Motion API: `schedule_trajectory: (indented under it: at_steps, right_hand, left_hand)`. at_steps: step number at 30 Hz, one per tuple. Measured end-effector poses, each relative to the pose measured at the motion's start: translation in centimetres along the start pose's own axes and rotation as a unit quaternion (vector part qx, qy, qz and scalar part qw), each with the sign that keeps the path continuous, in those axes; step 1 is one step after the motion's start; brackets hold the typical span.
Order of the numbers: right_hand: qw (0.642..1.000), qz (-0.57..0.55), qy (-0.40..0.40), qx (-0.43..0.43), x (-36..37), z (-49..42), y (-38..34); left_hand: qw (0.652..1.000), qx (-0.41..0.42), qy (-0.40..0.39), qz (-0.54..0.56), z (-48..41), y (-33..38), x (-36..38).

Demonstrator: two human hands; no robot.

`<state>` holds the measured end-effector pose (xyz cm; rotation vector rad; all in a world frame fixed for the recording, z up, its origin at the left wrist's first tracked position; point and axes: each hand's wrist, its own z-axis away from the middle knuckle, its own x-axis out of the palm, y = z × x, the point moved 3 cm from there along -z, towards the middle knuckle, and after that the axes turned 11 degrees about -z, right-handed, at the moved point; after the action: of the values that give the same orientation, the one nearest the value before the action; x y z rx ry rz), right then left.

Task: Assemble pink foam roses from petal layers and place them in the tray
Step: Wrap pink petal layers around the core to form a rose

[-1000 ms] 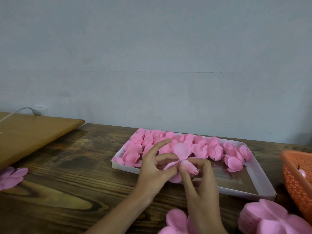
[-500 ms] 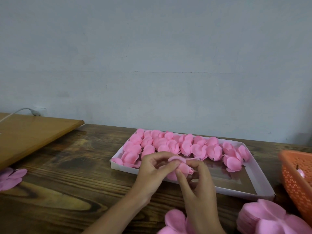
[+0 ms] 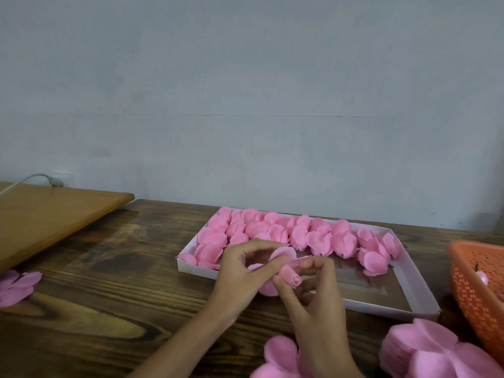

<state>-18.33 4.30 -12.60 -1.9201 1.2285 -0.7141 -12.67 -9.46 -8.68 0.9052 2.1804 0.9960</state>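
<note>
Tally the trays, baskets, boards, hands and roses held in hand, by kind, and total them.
White tray: 1
Orange basket: 1
Wooden board: 1
Hands: 2, left hand and right hand
Held rose: 1, pinched by both hands
Total: 6

Matt pink foam roses (image 3: 275,233), white card tray (image 3: 409,279), glossy dark wood table (image 3: 109,282), orange plastic basket (image 3: 474,282)

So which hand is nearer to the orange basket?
Right. The right hand pinches the rose on the side toward the basket; the left hand holds the rose from the far side, further left. Neither touches the basket.
</note>
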Motion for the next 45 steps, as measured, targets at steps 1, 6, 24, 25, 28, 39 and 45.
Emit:
schedule_trajectory:
  at_steps: [1, 6, 24, 25, 28, 39, 45]
  right_hand:
    - [1.000, 0.000, 0.001, 0.001, 0.0, 0.0, 0.0]
    - [1.000, -0.003, -0.002, -0.013, 0.0, 0.1, -0.3]
    - [0.999, -0.026, 0.008, -0.016, -0.1, -0.2, -0.6]
    - [0.999, -0.034, 0.014, -0.011, -0.1, -0.2, -0.6]
    - [0.999, -0.037, 0.021, -0.008, -0.1, -0.1, -0.6]
    - [0.998, -0.045, 0.043, -0.004, -0.3, -0.2, -0.5]
    - [0.999, -0.036, 0.035, 0.002, -0.5, -0.3, -0.3]
  left_hand:
    - [1.000, 0.002, 0.003, 0.000, 0.0, 0.0, -0.1]
    - [0.998, 0.051, 0.000, -0.037, 0.0, 0.2, 0.2]
    - [0.997, 0.048, -0.035, -0.052, 0.5, 0.9, 0.6]
    - [0.997, 0.051, -0.044, -0.049, 0.6, 1.1, 0.6]
    - [0.995, 0.043, -0.086, -0.020, 0.9, 1.2, 0.5]
    - [0.987, -0.019, -0.145, 0.062, 0.6, -0.5, 0.0]
    - [0.987, 0.021, -0.157, -0.017, 0.3, -1.0, 0.4]
